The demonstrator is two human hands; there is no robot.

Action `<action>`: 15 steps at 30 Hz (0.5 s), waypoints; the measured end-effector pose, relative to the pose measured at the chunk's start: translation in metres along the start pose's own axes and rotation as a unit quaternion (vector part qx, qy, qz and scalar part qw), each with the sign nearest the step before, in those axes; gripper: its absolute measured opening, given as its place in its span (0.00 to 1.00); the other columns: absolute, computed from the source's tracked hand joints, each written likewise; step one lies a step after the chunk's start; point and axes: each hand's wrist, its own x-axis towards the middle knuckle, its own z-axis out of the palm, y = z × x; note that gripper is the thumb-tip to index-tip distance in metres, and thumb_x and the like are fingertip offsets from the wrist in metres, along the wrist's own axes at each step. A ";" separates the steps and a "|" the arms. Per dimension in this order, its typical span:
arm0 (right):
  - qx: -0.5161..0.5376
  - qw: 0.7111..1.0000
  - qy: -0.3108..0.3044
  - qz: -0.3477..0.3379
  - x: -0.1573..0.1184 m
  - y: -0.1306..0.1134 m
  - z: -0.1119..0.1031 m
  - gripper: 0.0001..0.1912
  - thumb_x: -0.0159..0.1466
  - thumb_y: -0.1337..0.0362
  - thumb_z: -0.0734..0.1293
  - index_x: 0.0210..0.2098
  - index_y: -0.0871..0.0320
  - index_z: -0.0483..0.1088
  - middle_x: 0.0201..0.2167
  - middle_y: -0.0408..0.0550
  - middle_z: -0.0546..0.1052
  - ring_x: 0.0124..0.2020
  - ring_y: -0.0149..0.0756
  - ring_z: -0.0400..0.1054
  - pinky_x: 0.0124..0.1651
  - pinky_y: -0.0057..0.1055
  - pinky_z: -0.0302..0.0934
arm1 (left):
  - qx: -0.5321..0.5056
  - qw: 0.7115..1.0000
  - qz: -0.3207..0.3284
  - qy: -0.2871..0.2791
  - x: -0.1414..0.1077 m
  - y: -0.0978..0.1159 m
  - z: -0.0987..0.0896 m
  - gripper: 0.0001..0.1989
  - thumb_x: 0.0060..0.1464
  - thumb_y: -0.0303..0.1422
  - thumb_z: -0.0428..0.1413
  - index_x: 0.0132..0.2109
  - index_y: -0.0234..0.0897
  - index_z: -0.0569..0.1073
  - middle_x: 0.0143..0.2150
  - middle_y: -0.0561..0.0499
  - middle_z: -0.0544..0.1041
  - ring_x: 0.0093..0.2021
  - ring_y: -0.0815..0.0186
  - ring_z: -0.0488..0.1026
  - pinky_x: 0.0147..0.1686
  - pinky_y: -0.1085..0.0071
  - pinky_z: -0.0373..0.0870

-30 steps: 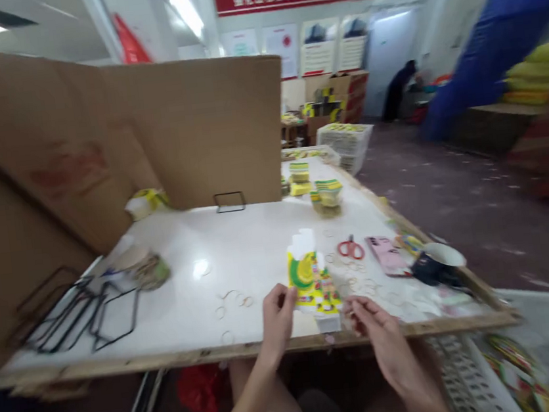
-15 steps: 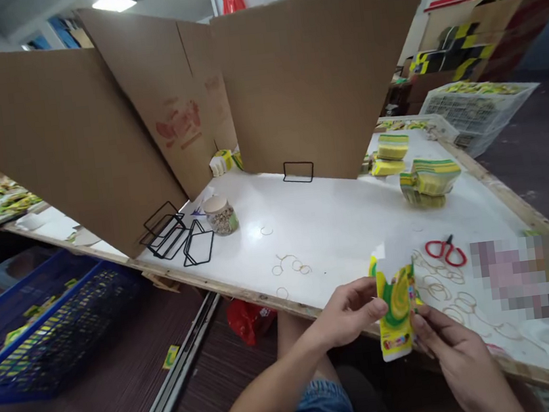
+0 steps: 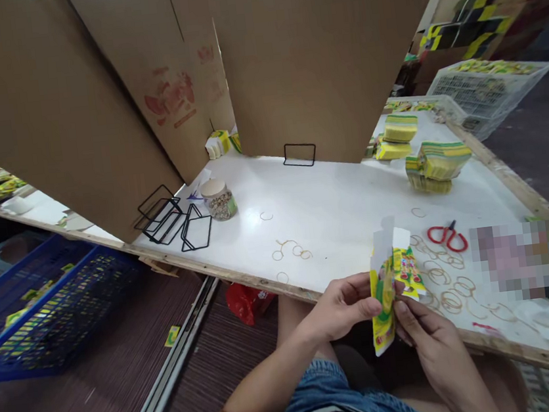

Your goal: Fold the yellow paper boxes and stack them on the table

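A yellow and green printed paper carton (image 3: 381, 303) is held upright at the table's front edge, its white end flaps sticking up. My left hand (image 3: 345, 307) grips its left side, thumb in front. My right hand (image 3: 431, 340) pinches the carton's right edge, its fingers partly hidden behind. A yellow printed panel (image 3: 407, 269) shows just behind and right of it; I cannot tell whether it belongs to the same carton. Loose rubber bands (image 3: 438, 273) and red-handled scissors (image 3: 447, 237) lie on the table to the right of the hands.
Cardboard sheets (image 3: 308, 63) wall off the back and left of the white table (image 3: 329, 206). Black wire stands (image 3: 164, 222) and a lidded jar (image 3: 219, 199) stand at left. Bundled cartons (image 3: 443, 163) sit at right. A blue crate (image 3: 68, 309) is on the floor.
The carton has turned from showing its broad printed face to nearly edge-on, and the panel behind it has come into view. Both hands keep hold. The camera view has tilted down slightly.
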 end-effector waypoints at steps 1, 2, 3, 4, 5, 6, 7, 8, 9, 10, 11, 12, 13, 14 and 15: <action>-0.013 1.000 -0.003 -0.004 -0.001 -0.001 0.001 0.26 0.51 0.43 0.73 0.40 0.56 0.79 0.22 0.46 0.72 0.25 0.35 0.63 0.29 0.30 0.65 | -0.002 1.000 0.002 0.013 0.000 -0.001 0.000 0.31 0.40 0.52 0.66 0.45 0.32 0.78 0.45 0.40 0.80 0.42 0.60 0.76 0.42 0.69 0.70; -0.023 1.000 -0.008 -0.006 -0.002 -0.001 0.001 0.27 0.51 0.42 0.73 0.39 0.57 0.80 0.22 0.47 0.73 0.25 0.36 0.64 0.29 0.31 0.65 | -0.005 1.000 0.004 0.029 0.000 -0.002 -0.001 0.31 0.40 0.52 0.66 0.45 0.32 0.78 0.43 0.41 0.80 0.40 0.61 0.76 0.41 0.70 0.70; -0.029 0.999 -0.012 -0.006 -0.004 -0.002 0.002 0.27 0.51 0.41 0.73 0.38 0.57 0.80 0.22 0.48 0.74 0.25 0.37 0.65 0.29 0.32 0.65 | -0.010 0.999 0.008 0.047 0.000 -0.003 -0.002 0.31 0.40 0.51 0.66 0.44 0.31 0.78 0.41 0.42 0.80 0.38 0.62 0.76 0.39 0.71 0.70; -0.031 0.999 -0.020 -0.003 -0.006 -0.003 0.004 0.28 0.50 0.41 0.73 0.38 0.57 0.80 0.24 0.50 0.75 0.25 0.39 0.66 0.29 0.33 0.66 | -0.015 0.998 0.011 0.065 0.000 -0.005 -0.003 0.30 0.41 0.51 0.66 0.44 0.31 0.78 0.39 0.43 0.80 0.36 0.63 0.76 0.38 0.71 0.70; -0.031 0.999 -0.030 0.002 -0.007 -0.004 0.006 0.27 0.50 0.41 0.73 0.38 0.57 0.80 0.26 0.51 0.77 0.27 0.40 0.68 0.31 0.34 0.67 | -0.018 0.996 0.014 0.081 0.001 -0.006 -0.003 0.29 0.42 0.50 0.66 0.44 0.31 0.77 0.37 0.44 0.80 0.34 0.64 0.76 0.37 0.71 0.70; -0.031 0.999 -0.041 0.007 -0.009 -0.005 0.008 0.27 0.50 0.42 0.74 0.37 0.57 0.80 0.29 0.52 0.78 0.29 0.42 0.70 0.33 0.35 0.68 | -0.019 0.995 0.018 0.097 0.001 -0.007 -0.004 0.28 0.43 0.50 0.66 0.43 0.31 0.77 0.36 0.45 0.80 0.33 0.65 0.76 0.37 0.71 0.70; -0.033 0.998 -0.049 0.010 -0.011 -0.005 0.010 0.26 0.49 0.43 0.74 0.37 0.57 0.80 0.31 0.53 0.79 0.31 0.43 0.71 0.35 0.36 0.68 | -0.016 0.994 0.021 0.111 0.001 -0.008 -0.004 0.27 0.44 0.49 0.66 0.43 0.31 0.77 0.36 0.45 0.80 0.33 0.65 0.76 0.36 0.71 0.71; -0.039 0.998 -0.052 0.011 -0.012 -0.005 0.012 0.25 0.49 0.43 0.74 0.36 0.57 0.80 0.32 0.53 0.80 0.32 0.45 0.72 0.38 0.37 0.69 | -0.011 0.992 0.024 0.122 0.000 -0.009 -0.004 0.26 0.45 0.49 0.65 0.42 0.30 0.76 0.35 0.46 0.80 0.33 0.65 0.76 0.36 0.71 0.71; -0.049 0.998 -0.048 0.008 -0.013 -0.004 0.014 0.25 0.49 0.44 0.74 0.35 0.57 0.79 0.33 0.53 0.80 0.34 0.46 0.72 0.40 0.38 0.69 | -0.003 0.991 0.027 0.131 0.000 -0.009 -0.004 0.25 0.45 0.49 0.65 0.41 0.30 0.76 0.35 0.46 0.80 0.32 0.65 0.76 0.36 0.71 0.71; -0.063 0.997 -0.037 0.003 -0.014 -0.004 0.015 0.24 0.50 0.44 0.74 0.35 0.58 0.79 0.33 0.53 0.80 0.35 0.47 0.73 0.42 0.39 0.69 | 0.006 0.990 0.031 0.135 -0.001 -0.008 -0.004 0.24 0.46 0.48 0.64 0.41 0.30 0.75 0.35 0.46 0.79 0.33 0.65 0.76 0.36 0.71 0.71; -0.080 0.997 -0.022 -0.005 -0.014 -0.003 0.016 0.25 0.50 0.43 0.73 0.34 0.58 0.79 0.33 0.53 0.80 0.35 0.47 0.73 0.43 0.39 0.68 | 0.016 0.990 0.037 0.138 -0.002 -0.008 -0.004 0.24 0.47 0.47 0.64 0.42 0.31 0.74 0.35 0.46 0.79 0.33 0.66 0.75 0.36 0.72 0.71; -0.097 0.995 -0.005 -0.013 -0.015 -0.003 0.016 0.25 0.51 0.42 0.72 0.34 0.58 0.79 0.33 0.52 0.80 0.35 0.47 0.73 0.43 0.39 0.68 | 0.026 0.988 0.044 0.144 -0.003 -0.008 -0.004 0.24 0.48 0.46 0.64 0.45 0.31 0.73 0.35 0.47 0.79 0.34 0.66 0.75 0.36 0.72 0.70; -0.115 0.993 0.010 -0.020 -0.015 -0.002 0.016 0.25 0.52 0.41 0.71 0.33 0.58 0.78 0.33 0.52 0.80 0.35 0.46 0.73 0.43 0.39 0.68 | 0.039 0.986 0.054 0.151 -0.005 -0.008 -0.004 0.25 0.48 0.43 0.65 0.48 0.33 0.70 0.35 0.48 0.78 0.34 0.67 0.75 0.36 0.73 0.70; -0.133 0.990 0.021 -0.028 -0.015 -0.002 0.016 0.26 0.53 0.41 0.70 0.33 0.58 0.78 0.32 0.52 0.80 0.35 0.46 0.72 0.43 0.38 0.68 | 0.055 0.984 0.063 0.160 -0.007 -0.008 -0.005 0.27 0.49 0.41 0.65 0.52 0.34 0.67 0.36 0.48 0.78 0.35 0.67 0.75 0.36 0.74 0.70; -0.150 0.988 0.028 -0.035 -0.015 -0.002 0.016 0.26 0.54 0.40 0.70 0.32 0.59 0.78 0.32 0.52 0.80 0.35 0.46 0.72 0.42 0.37 0.68 | 0.072 0.981 0.069 0.168 -0.009 -0.008 -0.005 0.30 0.49 0.38 0.65 0.55 0.36 0.63 0.36 0.49 0.77 0.35 0.68 0.75 0.36 0.74 0.69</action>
